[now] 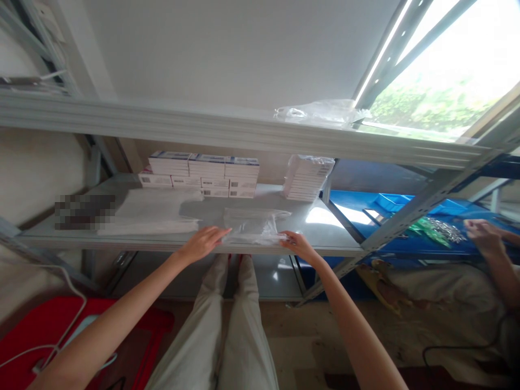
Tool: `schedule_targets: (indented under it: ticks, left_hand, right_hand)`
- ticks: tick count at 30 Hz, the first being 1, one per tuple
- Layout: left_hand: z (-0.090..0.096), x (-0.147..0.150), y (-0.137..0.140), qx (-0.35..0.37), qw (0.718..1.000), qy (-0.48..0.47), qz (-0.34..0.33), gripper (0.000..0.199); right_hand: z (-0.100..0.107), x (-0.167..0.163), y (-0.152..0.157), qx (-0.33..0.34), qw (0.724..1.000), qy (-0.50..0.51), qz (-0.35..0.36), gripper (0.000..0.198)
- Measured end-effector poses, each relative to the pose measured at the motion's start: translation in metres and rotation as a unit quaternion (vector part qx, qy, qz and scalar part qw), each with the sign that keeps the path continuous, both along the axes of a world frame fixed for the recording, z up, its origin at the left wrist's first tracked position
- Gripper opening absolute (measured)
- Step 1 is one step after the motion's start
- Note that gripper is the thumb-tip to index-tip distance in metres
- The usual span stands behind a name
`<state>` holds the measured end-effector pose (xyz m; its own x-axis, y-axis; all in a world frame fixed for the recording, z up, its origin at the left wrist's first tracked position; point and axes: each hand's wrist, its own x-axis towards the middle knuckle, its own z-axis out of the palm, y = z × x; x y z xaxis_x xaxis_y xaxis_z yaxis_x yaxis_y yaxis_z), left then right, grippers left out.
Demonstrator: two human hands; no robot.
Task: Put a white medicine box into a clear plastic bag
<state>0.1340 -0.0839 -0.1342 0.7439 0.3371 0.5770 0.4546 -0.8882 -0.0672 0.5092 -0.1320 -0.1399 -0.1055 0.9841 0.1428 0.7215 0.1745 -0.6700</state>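
Note:
A clear plastic bag lies flat near the front edge of a grey metal shelf. My left hand rests with its fingertips on the bag's left edge. My right hand pinches the bag's right front corner. Both arms reach up from below, over my light trousers. Behind the bag stand stacked white boxes with barcodes and a wrapped stack of thin white boxes.
Flat white sheets lie left of the bag. Another plastic bag sits on the shelf above. At right, another person's hand works over a blue table with green and silver pieces. A red bin sits low left.

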Motion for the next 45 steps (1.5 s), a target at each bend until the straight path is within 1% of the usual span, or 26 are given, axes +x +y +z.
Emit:
schedule_targets:
  ticks: [3,5,7,8,11,13,14,17,19,21,23,25,27,28,29,31,33,34,37,39,40,42,44,45]
  left_hand:
    - [0.001,0.0,0.003,0.036,0.999,0.032,0.001,0.024]
    - [0.002,0.0,0.004,0.05,0.998,0.039,0.017,0.024]
    - [0.003,0.001,0.005,0.061,0.997,0.046,0.028,0.025]
    - [0.004,0.002,0.005,0.068,0.996,0.051,0.032,0.025]
    - [0.004,0.006,0.003,0.084,0.993,0.077,0.042,0.025]
    - [0.004,0.009,0.001,0.077,0.991,0.106,0.035,0.026]
    - [0.004,0.009,-0.001,0.067,0.99,0.123,0.025,0.028]
    - [0.008,0.007,-0.009,0.025,0.988,0.151,0.01,0.047]
    - [0.016,0.008,-0.015,-0.013,0.991,0.132,0.02,0.059]
    - [0.025,0.016,-0.018,-0.056,0.994,0.083,0.035,0.061]
    - [0.029,0.035,-0.014,-0.088,0.995,0.013,0.051,0.057]
    - [0.023,0.063,-0.003,-0.109,0.99,-0.064,0.067,0.053]
    - [0.007,0.092,0.011,-0.137,0.98,-0.117,0.081,0.046]
    - [-0.004,0.105,0.018,-0.152,0.975,-0.125,0.106,0.042]
    - [-0.015,0.115,0.024,-0.167,0.968,-0.12,0.144,0.042]
    - [-0.034,0.127,0.032,-0.191,0.956,-0.083,0.209,0.054]
    - [-0.045,0.129,0.034,-0.2,0.95,-0.04,0.238,0.065]
    - [-0.047,0.128,0.032,-0.201,0.948,-0.022,0.245,0.068]
    - [-0.041,0.124,0.025,-0.208,0.941,0.015,0.265,0.071]
    - [-0.032,0.124,0.02,-0.211,0.934,0.023,0.288,0.067]
    - [-0.027,0.124,0.019,-0.204,0.931,0.019,0.302,0.063]
    - [-0.017,0.127,0.019,-0.172,0.93,0.002,0.326,0.055]
    - [-0.011,0.13,0.023,-0.142,0.931,-0.002,0.335,0.051]
    - [-0.01,0.132,0.027,-0.138,0.931,0.003,0.337,0.051]
  right_hand:
    - [-0.002,0.004,0.002,0.005,1.0,0.02,0.014,0.035]
    - [0.0,0.005,0.002,0.029,0.999,-0.014,0.009,0.028]
    - [0.006,0.003,0.0,0.064,0.994,-0.09,-0.008,0.025]
    - [0.01,0.001,-0.002,0.086,0.986,-0.138,-0.02,0.026]
    - [0.017,-0.005,-0.007,0.141,0.95,-0.276,-0.04,0.029]
    - [0.016,-0.005,-0.012,0.151,0.934,-0.322,-0.032,0.031]
    - [0.015,-0.003,-0.014,0.148,0.932,-0.33,-0.026,0.033]
    - [0.01,0.005,-0.023,0.124,0.943,-0.307,-0.028,0.047]
    - [0.012,0.004,-0.029,0.124,0.95,-0.283,-0.048,0.059]
    - [0.019,-0.009,-0.035,0.154,0.948,-0.269,-0.071,0.066]
    - [0.026,-0.037,-0.037,0.197,0.941,-0.267,-0.071,0.066]
    - [0.027,-0.072,-0.034,0.221,0.934,-0.28,-0.027,0.066]
    - [0.019,-0.101,-0.028,0.221,0.928,-0.297,0.034,0.069]
    - [0.013,-0.109,-0.024,0.214,0.928,-0.3,0.043,0.069]
    - [0.005,-0.113,-0.02,0.203,0.931,-0.302,0.04,0.068]
    - [-0.011,-0.106,-0.014,0.18,0.936,-0.301,0.01,0.066]
    - [-0.023,-0.084,-0.013,0.163,0.939,-0.303,-0.023,0.063]
    - [-0.026,-0.07,-0.014,0.154,0.939,-0.307,-0.034,0.061]
    - [-0.029,-0.032,-0.022,0.106,0.938,-0.322,-0.067,0.057]
    - [-0.024,-0.019,-0.025,0.069,0.937,-0.326,-0.101,0.056]
    - [-0.02,-0.018,-0.025,0.061,0.937,-0.325,-0.115,0.056]
    - [-0.009,-0.026,-0.02,0.07,0.939,-0.314,-0.122,0.057]
    - [0.003,-0.048,-0.006,0.1,0.945,-0.295,-0.095,0.056]
    - [0.008,-0.062,0.003,0.112,0.949,-0.284,-0.072,0.055]
